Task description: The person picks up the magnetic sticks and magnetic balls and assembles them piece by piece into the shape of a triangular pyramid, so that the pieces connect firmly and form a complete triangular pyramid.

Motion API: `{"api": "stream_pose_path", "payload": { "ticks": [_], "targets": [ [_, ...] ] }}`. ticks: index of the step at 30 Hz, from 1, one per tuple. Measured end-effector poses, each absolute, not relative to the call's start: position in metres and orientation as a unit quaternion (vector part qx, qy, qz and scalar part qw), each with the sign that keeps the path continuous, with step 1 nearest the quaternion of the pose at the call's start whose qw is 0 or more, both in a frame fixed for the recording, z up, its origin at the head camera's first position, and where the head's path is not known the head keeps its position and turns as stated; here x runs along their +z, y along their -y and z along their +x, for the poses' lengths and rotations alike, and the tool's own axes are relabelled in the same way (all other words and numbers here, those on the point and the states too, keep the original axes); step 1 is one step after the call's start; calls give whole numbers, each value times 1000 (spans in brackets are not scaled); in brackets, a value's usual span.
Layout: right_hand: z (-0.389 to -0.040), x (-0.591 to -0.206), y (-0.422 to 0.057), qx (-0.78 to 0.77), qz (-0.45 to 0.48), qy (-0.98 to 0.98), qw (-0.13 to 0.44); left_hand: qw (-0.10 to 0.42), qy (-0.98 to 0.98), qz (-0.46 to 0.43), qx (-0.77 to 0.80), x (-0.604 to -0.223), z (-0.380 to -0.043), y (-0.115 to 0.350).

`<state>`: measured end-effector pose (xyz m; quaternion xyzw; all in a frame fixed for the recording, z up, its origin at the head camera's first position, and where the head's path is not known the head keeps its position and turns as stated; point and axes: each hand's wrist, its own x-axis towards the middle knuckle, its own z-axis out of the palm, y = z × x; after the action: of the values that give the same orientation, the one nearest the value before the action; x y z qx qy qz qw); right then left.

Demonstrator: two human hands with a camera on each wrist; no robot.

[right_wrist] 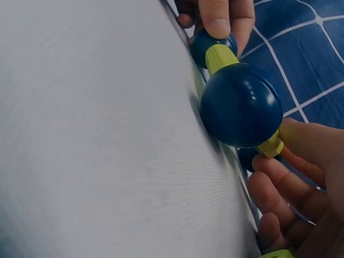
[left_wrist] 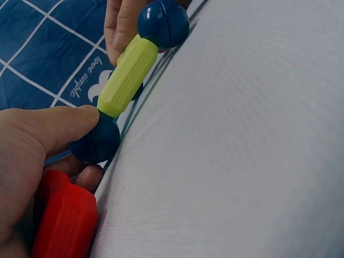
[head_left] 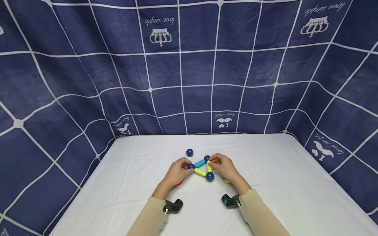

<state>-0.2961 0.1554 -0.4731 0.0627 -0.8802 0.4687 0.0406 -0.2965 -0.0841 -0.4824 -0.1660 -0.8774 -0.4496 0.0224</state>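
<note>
A triangle of magnetic balls and rods lies between my hands on the white cloth. In the head view my left hand (head_left: 175,173) pinches its left blue ball (head_left: 191,166) between thumb and fingers. My right hand (head_left: 225,167) pinches the right yellow-green rod (head_left: 209,166), close to the far blue ball (head_left: 207,158). A light-blue rod (head_left: 200,163) links the left and far balls. Another yellow-green rod (left_wrist: 128,76) runs from the left ball to the near blue ball (right_wrist: 241,105), where the right-hand rod also meets it.
A loose blue ball (head_left: 189,152) sits beyond the triangle. Red pieces (left_wrist: 67,223) lie beside my left hand, partly hidden. Another yellow-green piece (head_left: 227,180) shows beside my right wrist. The white-covered table (head_left: 147,150) ends at a dark blue checked curtain (head_left: 165,68).
</note>
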Motion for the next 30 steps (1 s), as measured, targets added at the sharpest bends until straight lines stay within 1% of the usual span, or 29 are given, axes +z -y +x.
{"api": "stream_pose_path", "payload": {
  "ticks": [6,13,22,30],
  "targets": [
    [-296,-475,-154,452,71,886,66,22,880,-165,-446,-482,-297,84],
    [-295,-474,-153,443,73,890,76,24,878,-168,-447,-482,-297,85],
    [-293,-469,-156,433,86,895,64,25,877,-172,-448,-482,-296,85],
    [-291,-457,-174,429,125,895,19,22,877,-173,-447,-482,-295,85]
  ]
}}
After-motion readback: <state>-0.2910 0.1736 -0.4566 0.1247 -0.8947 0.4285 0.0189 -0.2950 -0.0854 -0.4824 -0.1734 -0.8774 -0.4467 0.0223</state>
